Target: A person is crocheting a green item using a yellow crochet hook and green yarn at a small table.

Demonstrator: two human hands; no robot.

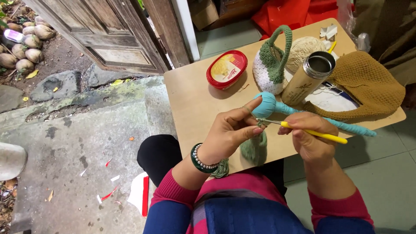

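Note:
My left hand pinches a small green crocheted piece that hangs below its fingers, with green yarn trailing past a dark bead bracelet on the wrist. My right hand grips a crochet hook with a yellow handle; its metal tip points left into the stitches at my left fingertips. A teal crocheted ball with a long tail lies on the table just behind both hands.
A small wooden table carries a red-lidded oval tub, a white and green crocheted bag, a cream yarn ball, a steel-rimmed flask and a mustard crocheted bag. A stone step lies left; coconuts far left.

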